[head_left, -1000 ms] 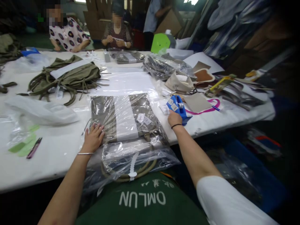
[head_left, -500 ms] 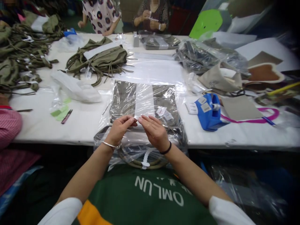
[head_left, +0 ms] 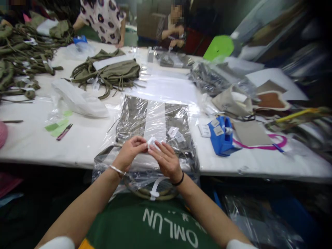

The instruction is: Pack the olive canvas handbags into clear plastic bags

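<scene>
A olive-grey fabric bag in a clear plastic bag (head_left: 132, 117) lies in front of me at the table's edge, with a white paper band (head_left: 155, 119) down its middle. Over its lower part, my left hand (head_left: 132, 152) pinches a small white label (head_left: 151, 141) between thumb and fingertips. My right hand (head_left: 167, 159) has its fingers stretched out, the tips touching the label's right side; its thumb is hidden. White tags (head_left: 176, 134) show on the bag's right half. Its handles, with a white strip (head_left: 155, 188), hang toward my body.
A blue tape dispenser (head_left: 221, 136) stands to the right, near a grey sheet (head_left: 251, 133). Small pink-handled snips (head_left: 64, 132) and green paper (head_left: 57, 127) lie left. Olive bags (head_left: 111, 71) are heaped behind. Two people are across the table.
My view has shifted, so the table sits lower in the picture. The white label shows more plainly between my fingers, and my right fingers are more spread.
</scene>
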Motion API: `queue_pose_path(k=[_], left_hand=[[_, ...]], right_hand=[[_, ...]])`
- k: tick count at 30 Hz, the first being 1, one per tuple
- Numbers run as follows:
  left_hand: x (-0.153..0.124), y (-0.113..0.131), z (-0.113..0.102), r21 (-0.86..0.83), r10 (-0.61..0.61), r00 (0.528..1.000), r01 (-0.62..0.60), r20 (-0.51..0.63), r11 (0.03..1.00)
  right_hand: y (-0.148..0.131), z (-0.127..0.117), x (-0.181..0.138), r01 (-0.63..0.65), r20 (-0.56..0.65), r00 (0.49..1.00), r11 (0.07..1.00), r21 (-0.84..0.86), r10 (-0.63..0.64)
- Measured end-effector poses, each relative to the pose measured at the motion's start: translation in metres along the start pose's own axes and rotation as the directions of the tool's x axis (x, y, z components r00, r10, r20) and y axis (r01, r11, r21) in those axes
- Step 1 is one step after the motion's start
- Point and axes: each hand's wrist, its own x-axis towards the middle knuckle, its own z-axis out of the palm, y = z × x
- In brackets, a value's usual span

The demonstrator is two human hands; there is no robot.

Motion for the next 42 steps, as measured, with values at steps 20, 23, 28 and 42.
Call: queue_pose_path(k=[20, 23, 28, 42], left_hand=[[-0.017, 0.006, 0.005, 0.436, 0.353, 0.921, -0.388, 0.164, 0.812], [-0.022, 0.009, 0.007, 0.564, 0.466, 0.866, -0.480, 0.182, 0.671], [-0.031, 0.013, 0.011, 0.768, 0.729, 0.614, -0.610, 0.302, 0.196], [-0.026, 0.003, 0.011, 0.819, 0.720, 0.616, -0.562, 0.321, 0.116]], right_hand=[[-0.023, -0.027, 0.011, -0.596, 0.233, 0.723, 0.415, 0.687, 0.650], [-0.026, -0.029, 0.011, -0.601, 0.189, 0.716, 0.457, 0.655, 0.672], [-0.031, -0.030, 0.012, -0.605, 0.153, 0.721, 0.506, 0.614, 0.676], [-0.032, -0.029, 0.009, -0.581, 0.163, 0.729, 0.475, 0.661, 0.665]])
